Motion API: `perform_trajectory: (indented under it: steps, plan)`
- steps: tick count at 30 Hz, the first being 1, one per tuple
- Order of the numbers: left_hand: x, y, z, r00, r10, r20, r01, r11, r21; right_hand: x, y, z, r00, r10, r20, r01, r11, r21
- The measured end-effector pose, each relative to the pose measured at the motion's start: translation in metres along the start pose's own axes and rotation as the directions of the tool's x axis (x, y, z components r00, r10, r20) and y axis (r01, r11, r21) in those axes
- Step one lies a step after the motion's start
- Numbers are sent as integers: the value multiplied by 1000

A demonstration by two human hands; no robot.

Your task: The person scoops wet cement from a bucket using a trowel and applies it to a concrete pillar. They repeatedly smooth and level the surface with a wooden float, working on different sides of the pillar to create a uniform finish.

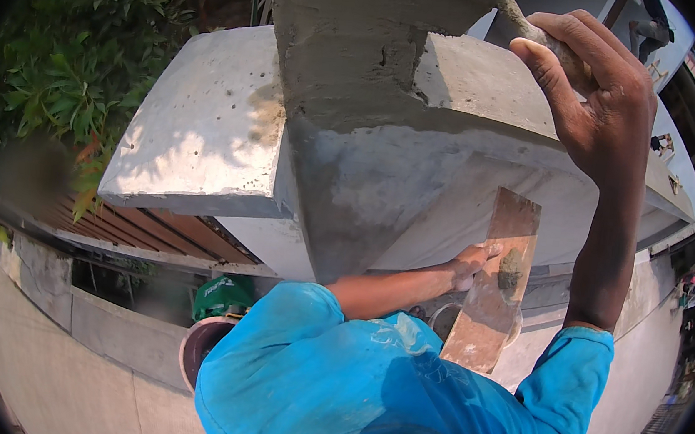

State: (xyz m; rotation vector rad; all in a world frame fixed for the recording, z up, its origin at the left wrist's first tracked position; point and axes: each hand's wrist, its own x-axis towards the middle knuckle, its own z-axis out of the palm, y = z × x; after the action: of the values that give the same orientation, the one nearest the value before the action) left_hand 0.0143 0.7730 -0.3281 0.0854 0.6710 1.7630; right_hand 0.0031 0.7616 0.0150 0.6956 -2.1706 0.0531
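Observation:
My right hand [598, 86] is raised at the upper right, its fingers wrapped round the mortar-caked handle of a trowel [517, 17]. The trowel's blade cannot be told apart from the wet grey mortar on the column [356, 42] beside it. Lower down, my left hand [474, 263] grips the edge of a long flat wooden board [470, 329], which stands out tilted in front of my blue shirt. A small lump of wet mortar [511, 269] sits on the board. Fresh mortar covers the column and runs onto the wall below.
A pale concrete ledge [197, 127] juts out left of the column, another [494, 85] to its right. Leafy bushes [69, 65] fill the upper left. Near my body are a round bucket [195, 353], a green bag [224, 295] and a pale pail [441, 320]. Paving lies below.

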Motion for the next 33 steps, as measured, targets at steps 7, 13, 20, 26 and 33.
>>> perform_trajectory:
  steps: [7,13,20,26,33]
  plan:
    - [9,-1,12,998,24,59,-28,998,61,-69,20,-51,931,278,-237,-258,960,111]
    - [19,-4,32,990,134,53,-142,970,198,-235,7,-85,627,685,-371,-720,692,62]
    - [15,-3,47,978,200,67,-210,951,228,-393,-89,-112,456,840,-294,-791,231,-567]
    - [20,2,59,981,192,27,-192,942,274,-413,-126,-73,359,894,-267,-752,108,-650]
    - [32,2,58,993,109,-46,-93,961,261,-419,-136,-51,302,933,-195,-719,89,-689]
